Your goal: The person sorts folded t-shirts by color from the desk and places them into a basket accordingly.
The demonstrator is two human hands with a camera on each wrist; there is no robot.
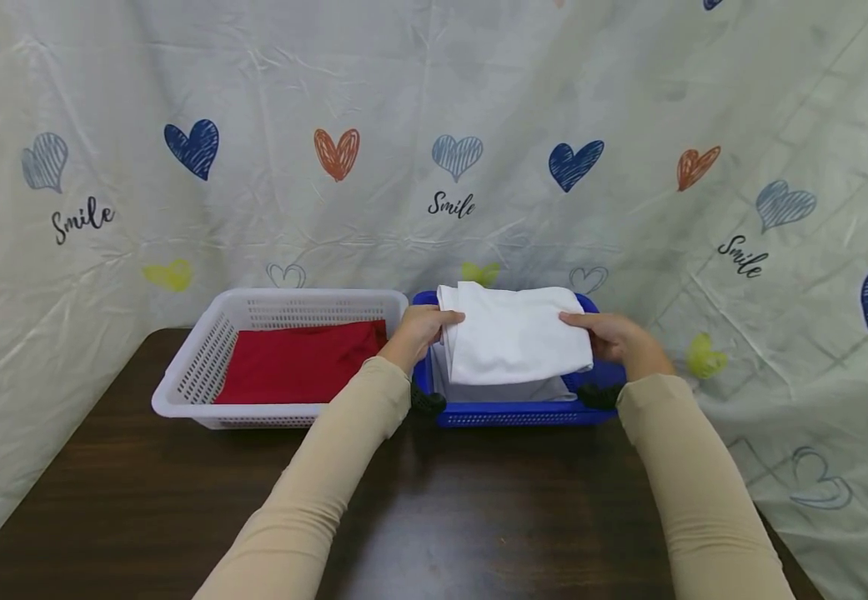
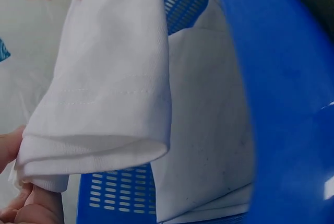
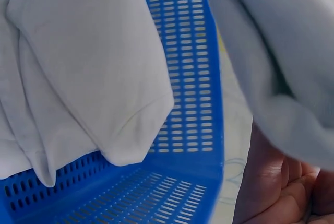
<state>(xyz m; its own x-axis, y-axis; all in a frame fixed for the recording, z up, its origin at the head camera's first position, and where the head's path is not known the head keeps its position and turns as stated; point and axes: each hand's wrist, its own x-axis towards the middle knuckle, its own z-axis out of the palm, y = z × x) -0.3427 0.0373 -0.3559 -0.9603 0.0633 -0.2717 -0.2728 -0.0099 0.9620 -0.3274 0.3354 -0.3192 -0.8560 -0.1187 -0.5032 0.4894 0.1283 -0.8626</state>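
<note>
A folded white cloth [image 1: 516, 335] is held up over the blue basket [image 1: 524, 414], spread between both hands. My left hand [image 1: 420, 330] pinches its left edge, thumb on top and fingers beneath, as the left wrist view shows. At the cloth's right edge my right hand [image 1: 608, 333] grips it with the thumb on the upper side. Below, inside the blue basket, lies another folded white cloth [image 2: 203, 114], its loose corner [image 3: 130, 140] showing in the right wrist view. The held cloth hides part of it in the head view.
To the left, a white basket [image 1: 178, 392] with a folded red cloth [image 1: 298, 362] stands beside the blue one. Both rest on a dark wooden table [image 1: 479, 517]. A pale curtain [image 1: 388, 83] printed with hearts hangs close behind the baskets.
</note>
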